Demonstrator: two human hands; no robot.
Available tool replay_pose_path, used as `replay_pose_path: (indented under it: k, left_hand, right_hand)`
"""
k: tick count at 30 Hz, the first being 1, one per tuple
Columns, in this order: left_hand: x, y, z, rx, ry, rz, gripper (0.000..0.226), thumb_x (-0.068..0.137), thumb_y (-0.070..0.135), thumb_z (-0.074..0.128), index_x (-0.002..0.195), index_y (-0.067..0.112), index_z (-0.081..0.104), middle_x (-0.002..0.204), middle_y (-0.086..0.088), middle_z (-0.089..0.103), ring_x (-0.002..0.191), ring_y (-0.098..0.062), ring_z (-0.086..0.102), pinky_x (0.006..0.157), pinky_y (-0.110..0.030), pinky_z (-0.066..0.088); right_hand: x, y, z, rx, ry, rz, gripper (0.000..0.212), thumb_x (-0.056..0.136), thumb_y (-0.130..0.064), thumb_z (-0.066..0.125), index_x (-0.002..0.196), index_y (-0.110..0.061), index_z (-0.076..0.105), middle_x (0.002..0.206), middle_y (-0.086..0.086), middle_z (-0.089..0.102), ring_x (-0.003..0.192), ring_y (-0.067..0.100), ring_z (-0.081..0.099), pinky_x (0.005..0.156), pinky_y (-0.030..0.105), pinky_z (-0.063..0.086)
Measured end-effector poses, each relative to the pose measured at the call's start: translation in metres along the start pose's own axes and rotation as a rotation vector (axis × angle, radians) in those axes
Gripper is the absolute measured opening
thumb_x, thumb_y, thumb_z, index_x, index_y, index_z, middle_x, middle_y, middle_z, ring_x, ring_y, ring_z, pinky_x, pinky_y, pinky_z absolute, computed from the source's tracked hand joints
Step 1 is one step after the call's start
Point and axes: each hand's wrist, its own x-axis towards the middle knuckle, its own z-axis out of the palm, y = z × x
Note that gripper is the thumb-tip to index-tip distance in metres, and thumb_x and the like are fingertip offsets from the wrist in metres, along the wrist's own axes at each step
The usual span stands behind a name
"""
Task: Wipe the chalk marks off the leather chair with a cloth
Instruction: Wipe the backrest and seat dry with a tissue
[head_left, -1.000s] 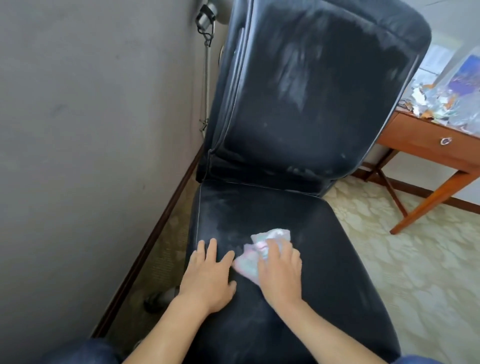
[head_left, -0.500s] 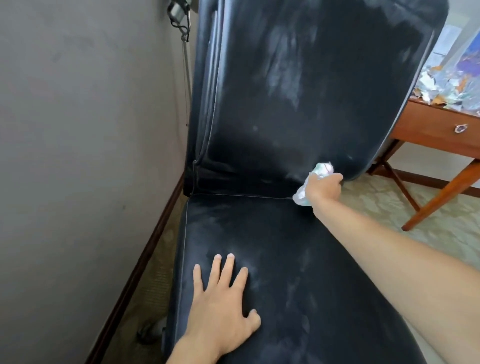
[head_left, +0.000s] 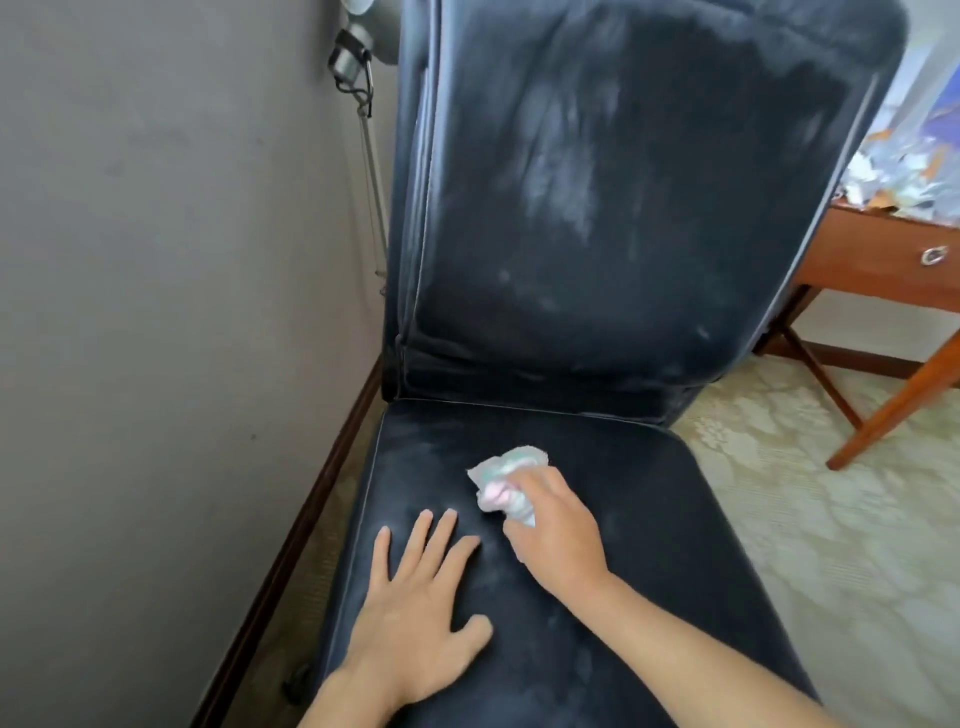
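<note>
A black leather chair fills the middle of the view, its tall backrest upright. Smeared white chalk marks streak the backrest, and fainter haze covers the seat. My right hand grips a crumpled pale cloth with pink and green tints and presses it on the middle of the seat. My left hand lies flat on the seat's front left part, fingers spread, just left of the cloth.
A grey wall with a dark skirting board runs close along the chair's left side. A metal lamp stand stands behind the backrest. A wooden desk with a drawer and paper clutter stands at the right on pale patterned carpet.
My right hand has brought the cloth back from the seat's rear right corner to the middle of the seat, next to my left hand. The left hand has stayed flat on the seat.
</note>
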Motion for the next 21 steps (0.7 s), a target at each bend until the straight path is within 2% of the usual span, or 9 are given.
replay_pose_path:
  k: [2,5,8,9,10,12,15,18,21]
  left_hand:
    - [0.001,-0.001,-0.006,0.004,-0.057,-0.003,0.091,0.080,0.063,0.023,0.166,0.037,0.004,0.171,0.015,-0.021,0.153,-0.006,-0.032,0.122,-0.047,-0.024]
    - [-0.007,0.008,-0.008,0.001,-0.039,-0.042,0.090,0.083,0.060,0.019,0.167,0.031,0.003,0.173,0.012,-0.014,0.155,-0.007,-0.027,0.122,-0.040,-0.023]
    - [-0.033,0.034,0.000,-0.143,-0.062,0.014,0.085,0.094,0.049,0.045,0.164,0.036,0.000,0.170,0.020,-0.003,0.160,-0.012,-0.015,0.123,-0.025,-0.015]
    - [-0.045,0.045,0.004,-0.227,-0.075,0.063,0.088,0.092,0.045,0.054,0.161,0.044,0.000,0.166,0.027,0.001,0.160,-0.008,-0.006,0.123,-0.022,-0.010]
    - [-0.056,0.055,0.006,-0.318,-0.093,0.104,0.088,0.089,0.045,0.060,0.157,0.052,0.004,0.164,0.034,0.005,0.159,-0.002,0.003,0.124,-0.019,-0.003]
    - [-0.078,0.069,0.007,-0.441,-0.067,0.163,0.079,0.087,0.049,0.066,0.151,0.061,0.022,0.160,0.039,0.024,0.151,0.011,0.020,0.125,-0.019,0.018]
    - [-0.102,0.085,-0.014,-0.459,0.024,0.159,0.062,0.088,0.052,0.069,0.142,0.060,0.039,0.148,0.041,0.044,0.139,0.017,0.037,0.118,-0.020,0.034]
    - [-0.126,0.100,-0.049,-0.441,0.060,0.187,0.050,0.090,0.045,0.072,0.131,0.060,0.048,0.132,0.046,0.052,0.127,0.017,0.048,0.108,-0.018,0.042]
    - [-0.142,0.108,-0.082,-0.408,0.123,0.167,0.037,0.084,0.049,0.071,0.115,0.055,0.053,0.118,0.031,0.062,0.115,0.007,0.057,0.101,-0.027,0.048]
  right_hand:
    - [-0.054,0.000,-0.011,-0.023,0.027,0.055,0.038,0.081,-0.023,0.057,0.113,-0.043,0.053,0.118,-0.023,0.047,0.095,0.008,0.055,0.078,0.029,0.051]
    - [-0.115,0.001,-0.021,-0.034,-0.018,0.093,0.043,0.081,-0.025,0.054,0.119,-0.046,0.050,0.127,-0.026,0.048,0.101,0.004,0.053,0.083,0.023,0.049]
    - [-0.153,-0.006,-0.045,0.048,-0.209,0.093,0.046,0.087,-0.034,0.056,0.131,-0.046,0.055,0.131,-0.016,0.052,0.109,0.000,0.048,0.098,0.017,0.041]
    - [-0.162,-0.014,-0.056,0.125,-0.219,0.122,0.039,0.086,-0.034,0.059,0.122,-0.050,0.060,0.122,-0.015,0.056,0.104,0.000,0.049,0.095,0.014,0.041]
    - [-0.171,-0.025,-0.067,0.213,-0.186,0.141,0.033,0.083,-0.031,0.065,0.106,-0.055,0.065,0.110,-0.014,0.062,0.096,0.000,0.053,0.088,0.011,0.042]
    - [-0.188,-0.041,-0.087,0.332,-0.127,0.249,0.020,0.069,-0.033,0.067,0.079,-0.050,0.070,0.090,-0.013,0.071,0.085,0.002,0.063,0.081,0.014,0.049]
    - [-0.214,-0.049,-0.105,0.459,-0.077,0.306,0.029,0.067,-0.028,0.070,0.089,-0.045,0.064,0.089,-0.010,0.071,0.082,0.002,0.066,0.079,0.025,0.055]
    - [-0.236,-0.063,-0.126,0.537,-0.040,0.246,0.030,0.070,-0.023,0.077,0.094,-0.037,0.065,0.094,-0.006,0.070,0.083,0.004,0.066,0.077,0.024,0.054]
    - [-0.247,-0.083,-0.142,0.630,-0.016,0.171,0.029,0.073,-0.024,0.078,0.097,-0.038,0.071,0.106,-0.006,0.067,0.094,0.009,0.067,0.085,0.028,0.057]
